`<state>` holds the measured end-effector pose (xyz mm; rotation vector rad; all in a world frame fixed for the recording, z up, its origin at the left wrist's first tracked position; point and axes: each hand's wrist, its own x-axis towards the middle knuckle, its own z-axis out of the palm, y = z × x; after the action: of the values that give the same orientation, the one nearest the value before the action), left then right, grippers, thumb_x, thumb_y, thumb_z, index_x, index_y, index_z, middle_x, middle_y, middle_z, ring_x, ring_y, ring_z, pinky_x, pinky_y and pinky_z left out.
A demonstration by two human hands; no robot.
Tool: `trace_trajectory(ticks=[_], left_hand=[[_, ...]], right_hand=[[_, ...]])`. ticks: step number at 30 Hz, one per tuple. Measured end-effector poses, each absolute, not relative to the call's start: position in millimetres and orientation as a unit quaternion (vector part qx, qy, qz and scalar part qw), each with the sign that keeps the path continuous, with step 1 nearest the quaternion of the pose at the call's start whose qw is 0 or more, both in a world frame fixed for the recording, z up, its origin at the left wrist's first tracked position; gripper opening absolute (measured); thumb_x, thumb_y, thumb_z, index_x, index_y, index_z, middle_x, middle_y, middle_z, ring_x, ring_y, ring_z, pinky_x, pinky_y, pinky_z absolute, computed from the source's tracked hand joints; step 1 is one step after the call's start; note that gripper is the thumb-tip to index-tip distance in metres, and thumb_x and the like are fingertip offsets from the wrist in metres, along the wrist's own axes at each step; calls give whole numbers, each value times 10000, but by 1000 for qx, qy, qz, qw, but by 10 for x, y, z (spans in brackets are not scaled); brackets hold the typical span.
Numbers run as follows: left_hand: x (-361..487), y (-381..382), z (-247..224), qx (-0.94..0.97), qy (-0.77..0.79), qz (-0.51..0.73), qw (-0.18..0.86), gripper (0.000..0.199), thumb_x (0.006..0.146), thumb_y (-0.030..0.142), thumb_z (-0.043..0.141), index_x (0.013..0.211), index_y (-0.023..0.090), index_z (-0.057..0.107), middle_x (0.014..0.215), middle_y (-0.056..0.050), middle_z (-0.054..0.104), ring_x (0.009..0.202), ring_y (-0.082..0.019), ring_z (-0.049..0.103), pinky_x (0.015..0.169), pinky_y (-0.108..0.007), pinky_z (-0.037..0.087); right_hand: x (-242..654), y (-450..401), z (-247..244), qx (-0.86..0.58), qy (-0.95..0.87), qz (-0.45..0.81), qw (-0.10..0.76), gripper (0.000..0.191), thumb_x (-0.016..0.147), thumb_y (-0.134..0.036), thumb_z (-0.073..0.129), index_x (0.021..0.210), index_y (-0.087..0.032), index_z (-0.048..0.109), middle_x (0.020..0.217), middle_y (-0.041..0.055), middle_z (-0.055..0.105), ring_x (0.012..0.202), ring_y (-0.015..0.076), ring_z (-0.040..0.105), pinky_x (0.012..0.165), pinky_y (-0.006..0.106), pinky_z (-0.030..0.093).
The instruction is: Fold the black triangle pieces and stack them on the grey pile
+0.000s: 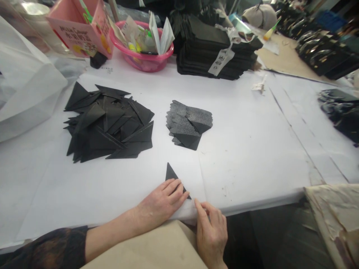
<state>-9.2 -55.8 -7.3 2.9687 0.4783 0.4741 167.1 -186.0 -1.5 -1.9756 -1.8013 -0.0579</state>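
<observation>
Black triangle point(169, 173) lying flat on the table point(238, 160), left hand point(161, 201) pressing it, fingers kinda close together; right hand point(211, 229) just off its corner, fingers curled, narrow gap.

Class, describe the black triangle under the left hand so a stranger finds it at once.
On the white table, look to the near edge, where the left hand lies palm down. It partly covers a black triangle, leaving two corners showing. Unlike the pieces in the large black pile and the smaller greyish pile beyond, this one lies alone.
</observation>
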Motion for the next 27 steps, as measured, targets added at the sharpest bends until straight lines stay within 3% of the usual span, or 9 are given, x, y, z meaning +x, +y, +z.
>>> trace_trajectory(ticks=[12,17,20,27], left_hand=[[-136,-506,-116,955,161,234,88,263,984,76,427,1174,31,603,1199,-151,632,1198,-246,570,1030,-365,505],[-221,-433,-116,956,184,213,77,315,984,54,376,1226,22,576,1261,-154,610,1223,-253,557,998,-373,535],[-266,-381,-119,953,207,205,78,331,970,52,385,1231,74,588,1291,-139,599,1239,-255,547,994,-398,538],[-248,-274,-122,929,254,258,78,313,900,123,460,1159,58,623,1202,-151,645,1138,-266,608,945,-395,562]], right_hand=[[1544,-1645,-62,-715,-679,-42,161,331,965,-199,569,1257,-341,634,1040,52,636,862,173,550,793,350,374],[1631,-1724,-39,-703,-694,-37,149,350,985,-163,503,1270,-321,629,1076,71,621,913,187,555,819,368,390],[1652,-1773,-29,-702,-696,-35,145,369,982,-143,475,1272,-312,629,1095,81,615,931,199,565,823,379,399],[1680,-1843,-61,-708,-684,-54,168,330,973,-137,490,1204,-298,663,1069,71,641,925,190,595,818,363,406]])
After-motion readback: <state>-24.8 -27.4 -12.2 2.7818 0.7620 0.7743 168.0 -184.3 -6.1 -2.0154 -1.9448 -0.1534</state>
